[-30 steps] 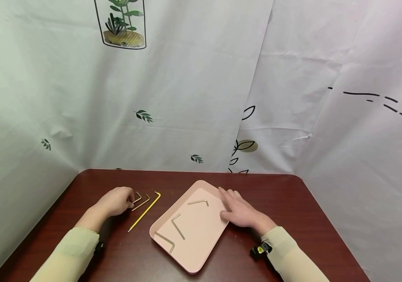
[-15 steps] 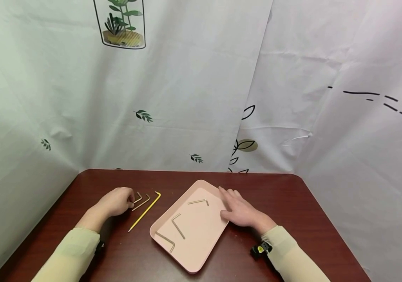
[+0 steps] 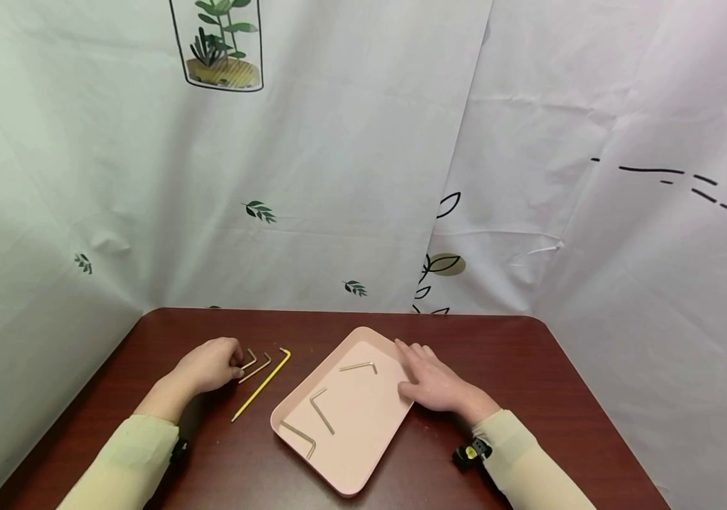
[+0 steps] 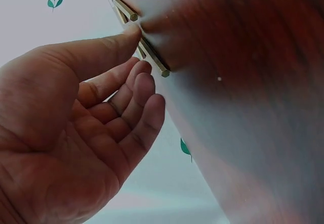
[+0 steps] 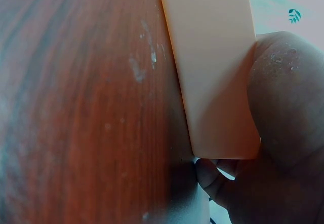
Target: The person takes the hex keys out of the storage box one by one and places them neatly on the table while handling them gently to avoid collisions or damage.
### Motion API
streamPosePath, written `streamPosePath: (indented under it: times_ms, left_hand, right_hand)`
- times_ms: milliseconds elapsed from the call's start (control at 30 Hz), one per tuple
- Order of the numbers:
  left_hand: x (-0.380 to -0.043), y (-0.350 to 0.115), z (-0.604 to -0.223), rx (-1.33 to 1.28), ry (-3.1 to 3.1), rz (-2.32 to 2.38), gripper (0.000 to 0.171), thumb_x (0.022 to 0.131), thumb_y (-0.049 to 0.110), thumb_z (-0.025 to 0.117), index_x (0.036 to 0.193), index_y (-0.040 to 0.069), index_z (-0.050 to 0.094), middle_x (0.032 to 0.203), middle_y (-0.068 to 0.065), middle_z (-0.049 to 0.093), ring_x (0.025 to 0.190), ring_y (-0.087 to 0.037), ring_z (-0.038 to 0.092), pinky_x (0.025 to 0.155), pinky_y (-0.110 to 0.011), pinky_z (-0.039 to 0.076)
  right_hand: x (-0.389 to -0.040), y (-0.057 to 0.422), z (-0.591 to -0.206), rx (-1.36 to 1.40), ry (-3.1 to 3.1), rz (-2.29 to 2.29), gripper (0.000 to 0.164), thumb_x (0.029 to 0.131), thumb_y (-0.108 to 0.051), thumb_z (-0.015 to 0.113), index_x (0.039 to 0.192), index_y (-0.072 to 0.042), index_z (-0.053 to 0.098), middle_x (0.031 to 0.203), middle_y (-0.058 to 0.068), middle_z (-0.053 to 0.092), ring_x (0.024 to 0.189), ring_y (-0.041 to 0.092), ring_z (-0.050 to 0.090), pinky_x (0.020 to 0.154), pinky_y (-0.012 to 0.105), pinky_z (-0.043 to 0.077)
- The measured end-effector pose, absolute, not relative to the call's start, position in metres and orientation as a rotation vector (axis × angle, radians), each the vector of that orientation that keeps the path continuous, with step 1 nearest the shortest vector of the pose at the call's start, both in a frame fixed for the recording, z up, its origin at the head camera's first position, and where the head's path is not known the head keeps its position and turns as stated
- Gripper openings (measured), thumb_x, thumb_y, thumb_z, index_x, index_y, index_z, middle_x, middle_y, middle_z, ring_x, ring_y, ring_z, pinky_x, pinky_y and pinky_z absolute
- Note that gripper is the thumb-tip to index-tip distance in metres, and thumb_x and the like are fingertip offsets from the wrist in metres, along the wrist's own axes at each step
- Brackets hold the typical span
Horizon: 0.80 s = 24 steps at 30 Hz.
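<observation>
Left hand (image 3: 210, 365) pinching hex key (image 4: 156, 62) (yellow key (image 3: 261, 384) near); right hand (image 3: 434, 379) spread on tray (image 3: 363, 425).

Head camera: high above the near side of the dark red-brown wood-grained table (image 3: 504, 347), facing forward and down; the farthest view, the white leaf-printed cloth backdrop (image 3: 351, 142) filling its upper half.
Left wrist camera: close at the bare left hand (image 3: 205, 365), looking along its palm to the fingertips; the tabletop edge runs diagonally across.
Right wrist camera: low and very near the bare right hand (image 3: 436, 380), facing the outer wall of the shallow pale pink rectangular tray (image 5: 212, 62); the tabletop stands sideways at left.
Head and left wrist share: left hand, gold-toned L-shaped hex keys (image 4: 154, 59).
Head and right wrist share: right hand, tray side.
</observation>
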<state>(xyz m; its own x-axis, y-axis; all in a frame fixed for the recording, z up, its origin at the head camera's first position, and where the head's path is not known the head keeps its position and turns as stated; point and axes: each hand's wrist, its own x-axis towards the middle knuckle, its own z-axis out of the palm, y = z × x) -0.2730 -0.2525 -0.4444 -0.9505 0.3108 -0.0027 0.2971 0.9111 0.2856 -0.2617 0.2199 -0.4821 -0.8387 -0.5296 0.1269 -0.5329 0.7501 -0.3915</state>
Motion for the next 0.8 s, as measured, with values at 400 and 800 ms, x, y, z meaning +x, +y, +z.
streamPosePath:
  times_ms: [400,800]
  left_hand:
    - [-0.273,-0.246,-0.441,0.515,3.082,0.522,0.019,0.096,0.014,0.081,0.106,0.002,0.070,0.096,-0.005,0.069,0.087,-0.022,0.067,0.081,-0.050,0.058]
    - [-0.270,-0.233,-0.440,0.599,3.042,0.715,0.019,0.094,0.013,0.076,0.109,0.003,0.070,0.099,-0.004,0.070,0.089,-0.020,0.068,0.081,-0.047,0.058]
  right_hand:
    - [-0.261,0.220,-0.482,0.886,-2.935,0.643,0.087,0.094,-0.024,0.068,0.170,0.004,0.035,0.126,0.010,0.056,0.115,0.028,0.047,0.102,0.049,0.046]
    - [-0.261,0.219,-0.481,0.874,-2.950,0.662,0.088,0.094,-0.024,0.067,0.170,0.003,0.034,0.135,0.016,0.056,0.121,0.031,0.048,0.106,0.050,0.046]
